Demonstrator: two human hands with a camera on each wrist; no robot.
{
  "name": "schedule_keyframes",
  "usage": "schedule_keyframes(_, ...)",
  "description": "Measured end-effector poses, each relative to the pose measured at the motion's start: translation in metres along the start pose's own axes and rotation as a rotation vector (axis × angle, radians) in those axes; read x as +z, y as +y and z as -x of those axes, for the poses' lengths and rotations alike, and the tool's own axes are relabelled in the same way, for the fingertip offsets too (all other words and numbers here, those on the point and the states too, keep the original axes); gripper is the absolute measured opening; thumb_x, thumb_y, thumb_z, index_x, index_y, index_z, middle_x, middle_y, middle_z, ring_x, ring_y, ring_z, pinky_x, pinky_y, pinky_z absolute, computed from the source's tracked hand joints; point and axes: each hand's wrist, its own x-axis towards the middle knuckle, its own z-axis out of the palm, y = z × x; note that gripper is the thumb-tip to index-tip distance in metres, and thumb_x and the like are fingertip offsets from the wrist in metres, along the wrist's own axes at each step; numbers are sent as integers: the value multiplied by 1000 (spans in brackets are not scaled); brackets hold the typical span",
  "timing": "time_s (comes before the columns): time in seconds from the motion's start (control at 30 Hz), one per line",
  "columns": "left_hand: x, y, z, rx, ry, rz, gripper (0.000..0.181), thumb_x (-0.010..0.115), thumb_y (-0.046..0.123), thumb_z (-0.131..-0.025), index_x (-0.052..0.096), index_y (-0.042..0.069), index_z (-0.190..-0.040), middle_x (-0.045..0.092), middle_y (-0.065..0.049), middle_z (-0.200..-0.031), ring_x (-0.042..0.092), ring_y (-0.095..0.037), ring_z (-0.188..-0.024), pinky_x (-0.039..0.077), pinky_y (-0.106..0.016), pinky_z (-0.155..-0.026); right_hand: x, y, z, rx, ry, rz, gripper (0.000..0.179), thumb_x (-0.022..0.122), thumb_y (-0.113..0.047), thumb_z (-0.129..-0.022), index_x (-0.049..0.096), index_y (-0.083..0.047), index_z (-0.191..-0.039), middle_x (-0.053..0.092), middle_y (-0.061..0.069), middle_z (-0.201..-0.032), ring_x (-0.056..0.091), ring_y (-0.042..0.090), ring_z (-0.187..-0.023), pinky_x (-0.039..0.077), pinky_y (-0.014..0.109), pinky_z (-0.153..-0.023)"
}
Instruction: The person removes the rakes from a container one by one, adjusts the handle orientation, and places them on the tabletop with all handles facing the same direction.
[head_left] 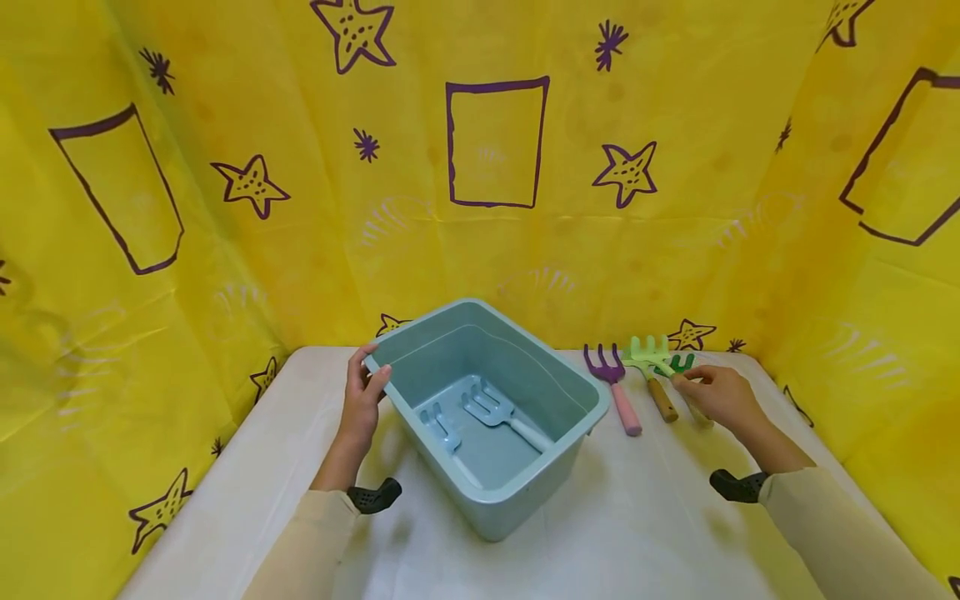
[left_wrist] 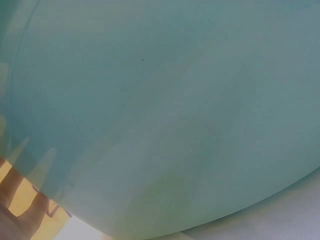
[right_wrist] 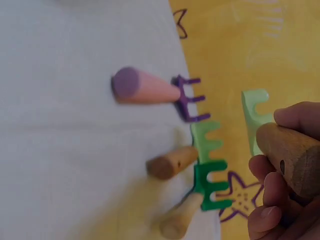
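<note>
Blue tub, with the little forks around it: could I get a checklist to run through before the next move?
1. Left hand gripping the tub's rim: ok.
2. Right hand holding the light green fork by its wooden handle: ok.
3. That held fork over the tub: not ok, it is off to the tub's right.
4. Tub's opening unblocked: ok, and the blue fork inside is in plain view.
5. Tub flat on the table: cannot tell.
</note>
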Motion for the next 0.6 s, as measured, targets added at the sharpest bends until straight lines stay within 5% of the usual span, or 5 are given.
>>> schedule_keyframes(0.3, 2, 2, 0, 15, 17, -17, 51, 48, 29, -102, 27, 20, -147, 33, -10, -146, 37, -30, -123, 31, -52, -106, -8, 42, 8, 64, -15, 2, 68, 50, -49, -98, 52, 13, -125, 62, 28, -103, 62, 25, -71, 49, 36, -58)
schedule_keyframes(0.6, 2, -1, -1, 26, 18, -25, 52, 50, 32, -100, 27, 21, -146, 33, -9, -145, 37, -32, -124, 30, -53, -107, -13, 75, 13, 34, 26, 64, 64, 50, -43, -99, 55, 17, -119, 66, 15, -81, 60, 20, -61, 47, 36, -55)
